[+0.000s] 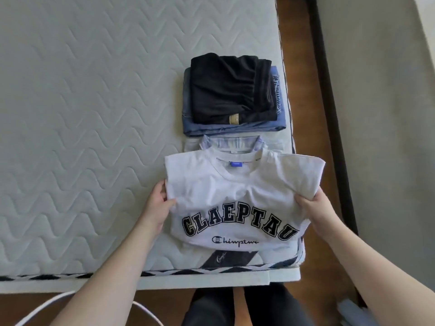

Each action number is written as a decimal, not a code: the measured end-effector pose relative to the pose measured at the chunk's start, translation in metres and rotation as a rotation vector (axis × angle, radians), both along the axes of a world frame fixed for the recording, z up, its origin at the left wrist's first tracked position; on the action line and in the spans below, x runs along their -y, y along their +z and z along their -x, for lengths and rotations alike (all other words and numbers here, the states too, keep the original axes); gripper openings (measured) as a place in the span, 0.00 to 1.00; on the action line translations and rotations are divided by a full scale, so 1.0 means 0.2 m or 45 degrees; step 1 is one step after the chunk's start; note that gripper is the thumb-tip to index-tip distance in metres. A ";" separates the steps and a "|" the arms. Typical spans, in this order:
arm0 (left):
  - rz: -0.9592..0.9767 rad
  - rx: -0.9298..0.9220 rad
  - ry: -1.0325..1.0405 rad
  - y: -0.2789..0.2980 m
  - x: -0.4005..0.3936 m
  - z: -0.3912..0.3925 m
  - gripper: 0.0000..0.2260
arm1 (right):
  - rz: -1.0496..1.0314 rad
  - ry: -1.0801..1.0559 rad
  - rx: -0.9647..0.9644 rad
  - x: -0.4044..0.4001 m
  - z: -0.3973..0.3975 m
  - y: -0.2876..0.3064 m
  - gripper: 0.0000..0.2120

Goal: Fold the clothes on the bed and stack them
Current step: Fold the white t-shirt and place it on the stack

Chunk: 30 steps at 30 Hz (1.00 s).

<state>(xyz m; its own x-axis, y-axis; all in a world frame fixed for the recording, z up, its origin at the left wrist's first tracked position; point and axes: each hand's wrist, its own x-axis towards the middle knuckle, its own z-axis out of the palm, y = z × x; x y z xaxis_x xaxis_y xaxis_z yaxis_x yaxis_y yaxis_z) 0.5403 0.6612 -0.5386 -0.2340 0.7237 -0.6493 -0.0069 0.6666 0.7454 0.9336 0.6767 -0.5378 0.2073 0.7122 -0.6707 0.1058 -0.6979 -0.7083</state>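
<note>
— Now, both sides of white T-shirt (237,191) pinched, left hand (157,203) and right hand (316,208), near mattress (82,114) corner

— Keep level, lower squarely, then onto folded stack (233,95) just beyond

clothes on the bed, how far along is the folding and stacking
Done: black garment lies folded on folded jeans near the mattress edge. In hand: the left hand and right hand grip the sides of the folded white t-shirt, which lies over another pale garment. Left: settling the shirt, perhaps joining both stacks.
</note>
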 end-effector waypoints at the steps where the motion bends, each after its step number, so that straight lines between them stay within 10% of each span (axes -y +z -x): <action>1: 0.044 0.028 0.047 -0.05 -0.04 0.02 0.24 | 0.068 0.000 -0.032 -0.05 -0.02 -0.06 0.18; 9: 0.558 0.399 0.054 -0.25 -0.35 0.14 0.23 | 0.427 -0.057 -0.298 -0.39 -0.12 -0.24 0.31; 19: 0.176 0.552 -0.069 -0.17 -0.37 0.27 0.21 | -0.119 0.045 -0.491 -0.36 -0.09 -0.08 0.18; 30: 0.033 -0.056 0.123 -0.48 -0.73 0.20 0.15 | -0.026 -0.095 -0.031 -0.71 0.01 -0.43 0.14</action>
